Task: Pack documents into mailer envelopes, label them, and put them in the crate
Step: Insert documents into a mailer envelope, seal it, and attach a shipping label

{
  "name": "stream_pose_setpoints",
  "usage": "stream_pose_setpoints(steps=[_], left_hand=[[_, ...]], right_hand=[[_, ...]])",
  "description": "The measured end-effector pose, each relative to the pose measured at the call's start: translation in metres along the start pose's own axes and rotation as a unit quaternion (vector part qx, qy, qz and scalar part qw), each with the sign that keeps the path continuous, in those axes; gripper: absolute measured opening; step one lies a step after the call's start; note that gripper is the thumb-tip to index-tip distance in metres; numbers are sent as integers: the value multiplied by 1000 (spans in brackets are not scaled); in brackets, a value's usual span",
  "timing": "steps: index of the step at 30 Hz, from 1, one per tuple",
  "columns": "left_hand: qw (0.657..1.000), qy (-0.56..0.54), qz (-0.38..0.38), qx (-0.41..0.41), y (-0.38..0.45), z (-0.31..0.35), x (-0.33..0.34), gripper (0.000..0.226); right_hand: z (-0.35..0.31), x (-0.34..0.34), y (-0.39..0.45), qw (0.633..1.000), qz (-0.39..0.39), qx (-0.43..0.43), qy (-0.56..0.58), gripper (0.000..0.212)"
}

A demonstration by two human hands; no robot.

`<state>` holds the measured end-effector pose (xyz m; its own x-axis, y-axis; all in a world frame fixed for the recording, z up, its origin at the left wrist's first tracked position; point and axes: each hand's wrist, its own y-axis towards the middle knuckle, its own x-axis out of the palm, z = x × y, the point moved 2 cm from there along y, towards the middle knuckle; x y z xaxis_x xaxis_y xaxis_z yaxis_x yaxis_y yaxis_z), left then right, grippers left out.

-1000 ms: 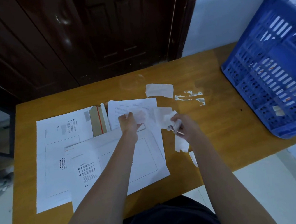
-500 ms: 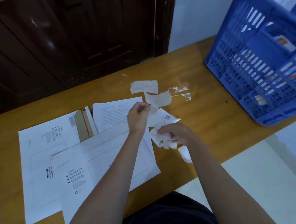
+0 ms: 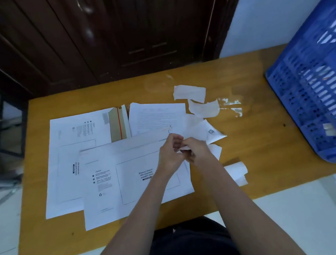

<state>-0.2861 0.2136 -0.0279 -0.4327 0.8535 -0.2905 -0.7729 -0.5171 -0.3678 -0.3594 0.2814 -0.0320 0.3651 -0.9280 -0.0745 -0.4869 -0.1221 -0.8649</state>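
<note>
Both hands meet over the middle of a wooden table (image 3: 240,70), fingers curled and pinching a small white slip of paper (image 3: 181,148) between them: the left hand (image 3: 169,156) grips it from the left, the right hand (image 3: 197,151) from the right, fingertips touching. What is printed on the slip cannot be made out. Directly under the hands lies a white mailer envelope (image 3: 110,182), printed with a box for a waybill. Just beyond the fingers sits a printed document (image 3: 157,116), and to their right a label sheet with a small code mark (image 3: 210,132). Left of the fingers, partly under the first mailer, lies a second mailer envelope (image 3: 72,137), its flap open and showing a brown strip. Farther past the fingers lie torn backing scraps (image 3: 189,92). Well to the right stands a blue slotted plastic crate (image 3: 316,95) at the table's edge.
</note>
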Motion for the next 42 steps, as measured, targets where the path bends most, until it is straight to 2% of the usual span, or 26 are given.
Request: stream_pose_setpoints(steps=[2,5,7,9,11,13,16,19,22,25,26,29,32,35,38,42], left_hand=[[998,16,51,15,0,-5,-9,32],[996,35,76,0,-3,-16,-19,10],[991,-60,99,-64,-10,-29,-27,15],[955,-231,108,-149,-17,-40,-35,18],[917,-324,108,-208,-22,-47,-42,14],[888,-366,126,-250,-25,-52,-50,7],[870,-380,150,-276,-26,-59,-60,4],[865,-379,168,-283,-29,-65,-67,5],[872,-363,172,-280,-33,-69,-73,10],[878,-345,169,-287,-36,-71,-76,27],[879,-339,175,-287,-37,-72,-78,27],[887,-299,199,-291,-38,-76,-82,7],[932,-83,210,-284,-38,-82,-92,12],[940,76,206,-261,-37,-81,-99,18],[939,130,203,-245,-30,-79,-102,18],[938,153,194,-242,-20,-81,-104,20]], right_hand=[[4,8,-4,999,-39,12,-3,11],[-1,14,-10,995,-101,13,4,24],[-8,20,-12,994,-106,-7,-6,30],[-13,27,-12,996,-75,-41,-2,22],[-11,32,-10,995,-36,-81,-53,21],[-2,38,-10,984,-38,-105,-137,21],[16,43,-13,973,-72,-100,-196,5],[27,46,-14,975,-79,-92,-187,16],[33,51,-16,967,-126,-99,-197,13],[40,56,-16,955,-151,-114,-229,20],[42,57,-13,956,-137,-123,-230,18],[50,56,-4,967,-56,-139,-206,10],[54,58,2,966,-21,-153,-209,7],[55,62,4,958,-7,-160,-238,14],[52,66,4,943,24,-170,-285,22],[46,71,3,929,52,-168,-326,21]])
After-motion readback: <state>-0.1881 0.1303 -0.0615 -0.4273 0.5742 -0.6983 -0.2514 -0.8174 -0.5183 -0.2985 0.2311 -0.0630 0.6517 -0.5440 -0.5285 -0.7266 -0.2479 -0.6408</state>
